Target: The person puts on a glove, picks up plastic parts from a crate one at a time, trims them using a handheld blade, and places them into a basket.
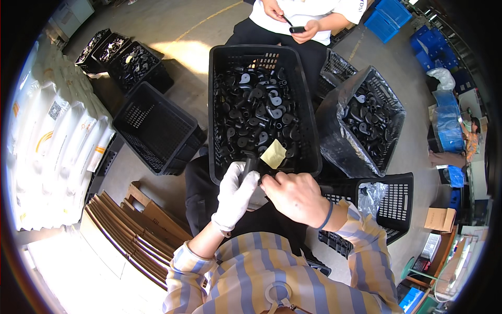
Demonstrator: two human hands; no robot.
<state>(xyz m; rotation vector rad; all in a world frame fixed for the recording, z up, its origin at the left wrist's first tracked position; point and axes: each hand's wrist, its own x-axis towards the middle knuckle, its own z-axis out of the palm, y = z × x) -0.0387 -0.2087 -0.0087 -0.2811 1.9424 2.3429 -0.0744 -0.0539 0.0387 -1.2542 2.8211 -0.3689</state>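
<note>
My left hand (233,194), in a white knit glove, is closed round a black plastic part (250,163) that sticks up between thumb and fingers. Bare, with a dark band at its wrist, my right hand (297,198) is curled with its fingertips against the near end of that part. What those fingers pinch, if anything, is hidden. Both hands are at the near rim of a large black crate (213,104) heaped with similar black plastic parts (256,107). A yellow paper slip (273,154) lies on the heap just beyond my hands.
Across the crate a person (306,26) holds a dark part and a thin tool. A lined crate of parts (334,120) stands right, a black crate (157,128) left. Stacked white sacks (57,141) and flattened cardboard (136,235) line the left side.
</note>
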